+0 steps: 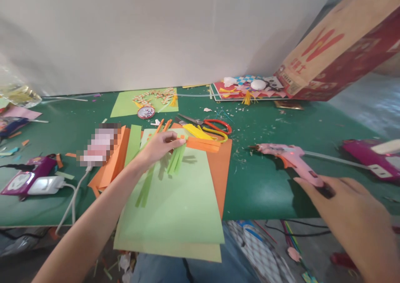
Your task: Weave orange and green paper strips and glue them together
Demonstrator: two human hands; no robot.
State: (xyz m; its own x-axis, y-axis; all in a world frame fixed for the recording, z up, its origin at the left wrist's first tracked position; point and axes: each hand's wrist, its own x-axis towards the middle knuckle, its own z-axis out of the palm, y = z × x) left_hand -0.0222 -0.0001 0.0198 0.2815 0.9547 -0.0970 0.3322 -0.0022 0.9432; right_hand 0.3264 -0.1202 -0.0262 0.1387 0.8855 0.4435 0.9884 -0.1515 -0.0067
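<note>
My left hand (161,145) pinches a small weave of paper strips. Its green strips (176,160) hang down and an orange strip (203,143) runs out to the right. Under it lies a stack of pale green paper sheets (178,204), with an orange sheet (223,166) below. At the right, my right hand (350,208) is around the handle end of a pink hot glue gun (287,152), partly hiding its grip. The nozzle points left, and a glue stick (337,159) sticks out of the back. Scissors (218,127) and a yellow cutter (200,132) lie just beyond the left hand.
Orange folded paper (115,162) and a pixelated object on a white cable (73,199) lie at the left, near a purple power strip (40,172). Another strip (371,158) is at the right. Behind are a bead dish (146,112), craft pieces (250,85) and a paper bag (337,45).
</note>
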